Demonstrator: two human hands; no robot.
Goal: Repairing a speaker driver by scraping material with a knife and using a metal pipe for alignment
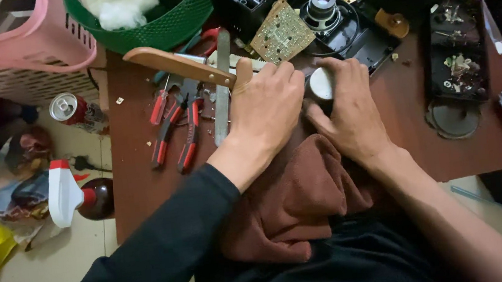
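Note:
My left hand (266, 106) and my right hand (349, 110) are closed side by side around a small round part with a pale grey face (321, 83), held over the brown table (145, 188). Only that face shows between my fingers. A rust-brown cloth (296, 201) lies under my wrists and hangs over the table's near edge. Just left of my left hand lie a saw with a wooden handle (176, 65), a flat metal file (221, 98) and red-handled pliers (179, 126).
A green circuit board (281, 32), a loose speaker (323, 6) and a black casing (351, 39) sit behind my hands. A black tray of small parts (455, 48) lies at right. A pink basket (34, 51), a green basket (150, 19), a can (70, 109) and a spray bottle (75, 194) are at left.

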